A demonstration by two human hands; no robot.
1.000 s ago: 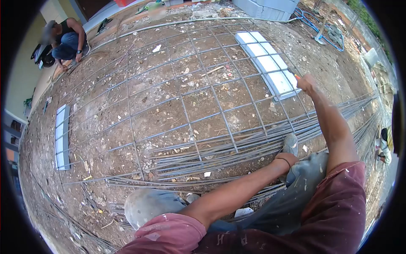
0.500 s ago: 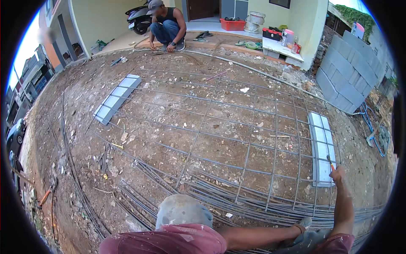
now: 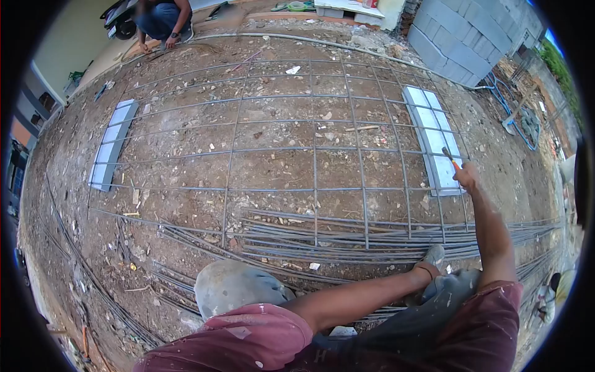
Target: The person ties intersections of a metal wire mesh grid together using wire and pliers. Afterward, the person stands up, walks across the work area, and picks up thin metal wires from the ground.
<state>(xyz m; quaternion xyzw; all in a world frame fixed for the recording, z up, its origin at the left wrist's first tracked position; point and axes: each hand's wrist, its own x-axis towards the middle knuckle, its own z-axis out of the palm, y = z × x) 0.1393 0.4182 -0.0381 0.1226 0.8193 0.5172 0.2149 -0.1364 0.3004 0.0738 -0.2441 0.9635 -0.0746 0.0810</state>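
My right hand (image 3: 468,176) is closed round the orange handle of a hammer-like tool (image 3: 450,156), whose dark head is over the right white block (image 3: 435,139). A grid of thin steel bars (image 3: 315,149) lies across that block and a second pale block (image 3: 113,146) at the left. My left arm reaches across my body to my shoe (image 3: 434,254). My left hand (image 3: 427,273) is near my ankle, and its fingers are hidden. Just below the grid lies a bundle of loose bars (image 3: 334,239).
Another person (image 3: 164,25) squats at the upper left beside a motorbike (image 3: 121,20). Grey blocks (image 3: 465,37) are stacked at the upper right, near a blue hose (image 3: 496,93). A long pipe (image 3: 297,38) runs along the far side. More bars (image 3: 93,273) lie at the lower left.
The view has swung down and toward the right since half a second ago. My right hand still holds the tool by the right block. The grid and blocks appear unmoved on the ground.
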